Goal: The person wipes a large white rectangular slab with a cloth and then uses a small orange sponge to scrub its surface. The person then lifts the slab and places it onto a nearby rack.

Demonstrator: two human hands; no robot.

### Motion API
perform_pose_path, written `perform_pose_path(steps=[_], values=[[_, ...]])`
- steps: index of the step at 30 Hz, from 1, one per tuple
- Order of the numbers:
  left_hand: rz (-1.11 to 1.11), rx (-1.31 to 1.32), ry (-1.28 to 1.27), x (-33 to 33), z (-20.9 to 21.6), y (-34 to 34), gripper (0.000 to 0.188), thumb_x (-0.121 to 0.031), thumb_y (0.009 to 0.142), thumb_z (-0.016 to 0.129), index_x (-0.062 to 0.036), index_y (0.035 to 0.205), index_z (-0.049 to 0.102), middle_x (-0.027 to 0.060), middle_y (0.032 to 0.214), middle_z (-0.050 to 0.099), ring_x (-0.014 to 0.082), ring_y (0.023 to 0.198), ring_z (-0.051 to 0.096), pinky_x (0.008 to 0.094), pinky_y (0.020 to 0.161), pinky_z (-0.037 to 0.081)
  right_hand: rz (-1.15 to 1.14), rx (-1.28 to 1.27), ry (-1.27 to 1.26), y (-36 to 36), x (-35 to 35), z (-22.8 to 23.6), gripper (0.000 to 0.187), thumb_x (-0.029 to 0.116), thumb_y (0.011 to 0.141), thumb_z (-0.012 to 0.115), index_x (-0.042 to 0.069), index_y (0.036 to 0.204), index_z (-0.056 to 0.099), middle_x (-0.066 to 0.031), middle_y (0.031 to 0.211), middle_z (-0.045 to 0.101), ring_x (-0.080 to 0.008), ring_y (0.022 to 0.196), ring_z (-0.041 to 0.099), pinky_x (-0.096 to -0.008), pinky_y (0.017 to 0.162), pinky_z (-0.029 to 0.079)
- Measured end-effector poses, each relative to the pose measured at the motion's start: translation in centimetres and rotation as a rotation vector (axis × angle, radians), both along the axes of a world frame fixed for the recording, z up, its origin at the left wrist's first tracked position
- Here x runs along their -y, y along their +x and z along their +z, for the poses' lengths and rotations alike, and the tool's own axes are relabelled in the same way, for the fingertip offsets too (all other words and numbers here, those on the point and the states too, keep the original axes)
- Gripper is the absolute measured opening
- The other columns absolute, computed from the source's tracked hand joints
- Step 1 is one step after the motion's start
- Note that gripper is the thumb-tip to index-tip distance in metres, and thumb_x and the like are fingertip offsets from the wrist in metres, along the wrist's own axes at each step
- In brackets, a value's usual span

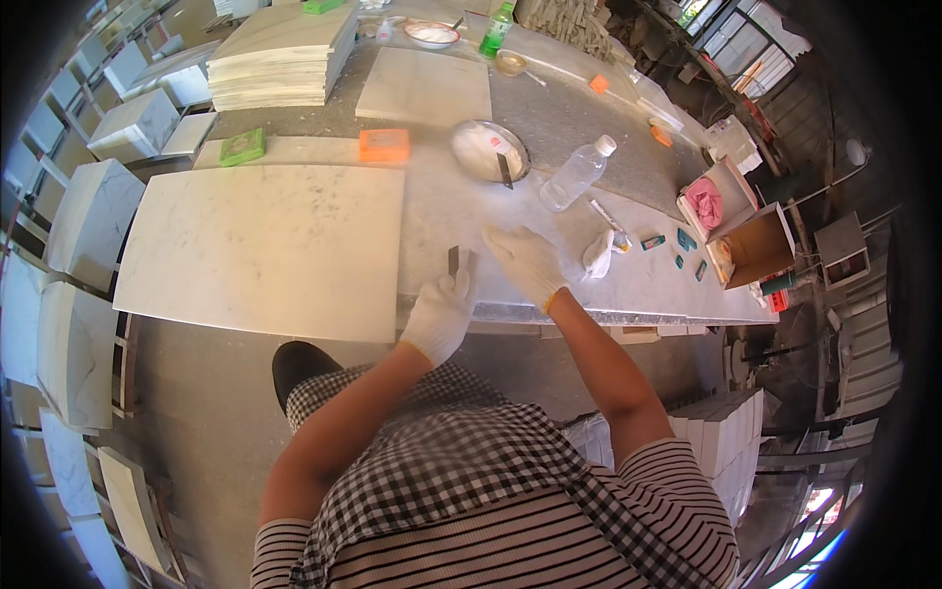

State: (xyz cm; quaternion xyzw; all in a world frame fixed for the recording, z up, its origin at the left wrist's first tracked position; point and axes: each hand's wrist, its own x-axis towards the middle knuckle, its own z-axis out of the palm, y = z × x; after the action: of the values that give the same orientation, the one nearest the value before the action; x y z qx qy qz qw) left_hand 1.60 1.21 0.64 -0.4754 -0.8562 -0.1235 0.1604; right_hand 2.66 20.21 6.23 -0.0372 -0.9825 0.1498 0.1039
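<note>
Both of my hands wear white knit gloves. My left hand [440, 316] is closed on a small scraper blade [453, 259], whose dark flat end sticks up past the fingers. To its right, over the front edge of the worktable [446, 211], my right hand [528, 263] has its fingers stretched out with nothing seen in them. A large white marble slab [260, 245] with grey specks lies left of my hands. Beyond them stands a round metal bowl [471, 162] of white paste or powder, a dark spatula [504, 170] resting across its rim.
A clear bottle [577, 175] and a crumpled white cloth [598, 254] are right of my hands. Green [242, 147] and orange blocks [384, 145] sit behind the slab. Farther off are stacked tiles [280, 69] and a green bottle [497, 31]. An open cardboard box [756, 245] is at far right.
</note>
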Motion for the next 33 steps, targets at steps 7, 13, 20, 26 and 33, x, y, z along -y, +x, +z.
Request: perform_pose_path(steps=[7,13,20,26,33], values=[[-0.049,-0.059,-0.181,-0.4,0.1,-0.3,0.021,-0.018,0.083,0.062,-0.0033,0.098,0.059,0.0118,0.092,0.056,0.0254,0.081,0.058,0.0405,0.063,0.05,0.011,0.002,-0.066,0.4,0.3,1.5,0.032,0.039,0.099,0.047,0.015,0.101,0.068,-0.0195,0.089,0.064,-0.0397,0.084,0.06,-0.048,0.074,0.046],[-0.171,-0.031,-0.388,-0.8,0.3,-2.6,0.021,-0.013,0.083,0.06,0.0014,0.096,0.066,0.0166,0.091,0.064,0.027,0.077,0.065,0.0364,0.063,0.055,-0.017,0.034,-0.127,1.4,-0.3,1.8,0.032,0.038,0.099,0.048,0.014,0.104,0.069,-0.02,0.089,0.064,-0.0389,0.085,0.06,-0.0474,0.075,0.046],[-0.234,-0.101,-0.437,-0.8,2.1,-3.6,0.03,-0.012,0.086,0.055,0.0082,0.107,0.064,0.0254,0.099,0.068,0.0291,0.079,0.07,0.039,0.072,0.057,0.003,0.018,-0.13,2.6,-0.4,2.4,0.033,0.04,0.099,0.048,0.015,0.104,0.07,-0.0202,0.088,0.064,-0.0386,0.086,0.059,-0.0467,0.076,0.045],[-0.101,-0.028,-0.233,-0.1,3.7,-5.3,0.027,-0.011,0.088,0.055,0.0003,0.111,0.062,0.0126,0.078,0.067,0.03,0.07,0.067,0.0389,0.063,0.055,-0.016,0.027,-0.096,3.1,-0.6,2.5,0.033,0.039,0.099,0.048,0.016,0.109,0.069,-0.0169,0.092,0.066,-0.0377,0.087,0.059,-0.0465,0.076,0.046],[0.255,0.47,0.473,0.7,1.0,-6.0,0.021,-0.019,0.093,0.057,-0.0049,0.108,0.063,0.0095,0.079,0.067,0.0275,0.07,0.065,0.0397,0.062,0.052,0.06,-0.11,-0.244,2.8,0.3,0.9,0.03,0.036,0.098,0.05,0.015,0.109,0.069,-0.0183,0.092,0.065,-0.0368,0.086,0.059,-0.0462,0.075,0.046]])
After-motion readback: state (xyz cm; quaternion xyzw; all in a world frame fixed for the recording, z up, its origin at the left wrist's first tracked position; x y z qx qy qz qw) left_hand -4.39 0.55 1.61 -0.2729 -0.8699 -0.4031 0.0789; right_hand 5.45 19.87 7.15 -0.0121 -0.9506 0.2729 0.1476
